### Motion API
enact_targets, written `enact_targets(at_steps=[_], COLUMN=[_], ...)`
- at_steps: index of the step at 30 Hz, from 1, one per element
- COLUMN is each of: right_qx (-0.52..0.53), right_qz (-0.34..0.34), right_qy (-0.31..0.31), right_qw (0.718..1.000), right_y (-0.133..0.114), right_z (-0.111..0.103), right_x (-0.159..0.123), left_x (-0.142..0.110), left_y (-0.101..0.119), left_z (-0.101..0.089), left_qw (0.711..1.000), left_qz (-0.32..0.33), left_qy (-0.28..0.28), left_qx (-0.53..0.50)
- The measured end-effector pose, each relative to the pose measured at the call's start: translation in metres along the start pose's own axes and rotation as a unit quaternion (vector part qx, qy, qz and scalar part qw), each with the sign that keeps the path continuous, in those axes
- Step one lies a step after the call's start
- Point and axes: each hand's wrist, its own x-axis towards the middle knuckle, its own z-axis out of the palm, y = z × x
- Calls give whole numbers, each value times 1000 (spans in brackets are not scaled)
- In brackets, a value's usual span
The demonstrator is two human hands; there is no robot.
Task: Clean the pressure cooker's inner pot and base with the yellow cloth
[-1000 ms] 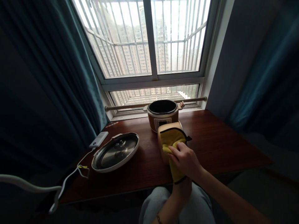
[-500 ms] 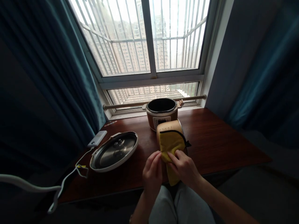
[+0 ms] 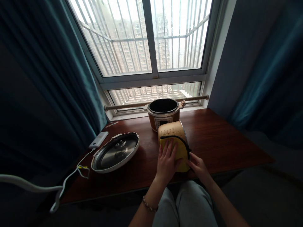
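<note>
Head | left hand [image 3: 165, 164], nearer the cooker [image 3: 163, 116], is laying spread fingers flat on the cloth [image 3: 181, 154] | right hand [image 3: 199, 167] is curling fingers at the cloth's edge; cannot tell whether they are gripping it | pot [image 3: 168, 130] is lying sideways between hands and cooker, axis running crosswise, rim facing right

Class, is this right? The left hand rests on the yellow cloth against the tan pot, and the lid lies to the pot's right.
Not quite: the head view shows the lid left of the tan pot. The left hand does rest on the yellow cloth.
</note>
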Motion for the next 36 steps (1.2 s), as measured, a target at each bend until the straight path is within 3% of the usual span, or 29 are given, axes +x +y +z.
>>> enact_targets(at_steps=[3,7,14,18,22,25,31,33,36], right_qx=[100,176,221,252,280,293,313,319,326], right_qz=[52,59,78,92,101,104,120,126,127], right_qy=[-19,-6,-18,-25,-13,-3,4,5,14], right_qw=[993,983,972,963,955,951,942,939,937], right_y=[8,6,-17,-28,-31,-34,-41,-42,-42], right_z=[10,22,37,46,54,58,63,64,64], right_x=[0,-4,-13,-15,-13,-9,0,3,8], left_x=[-6,-12,-16,-10,1,8,15,16,12], left_y=[-3,-7,-2,12,22,13,-31,-34,-22], left_z=[8,10,-8,-18,-21,-19,-9,-9,-8], left_qw=[1000,999,998,995,996,995,966,963,974], left_qz=[-1,-10,-31,-66,-56,-64,-201,-204,-169], left_qy=[20,36,50,72,74,72,134,141,131], left_qx=[22,36,25,21,0,-10,-92,-102,-68])
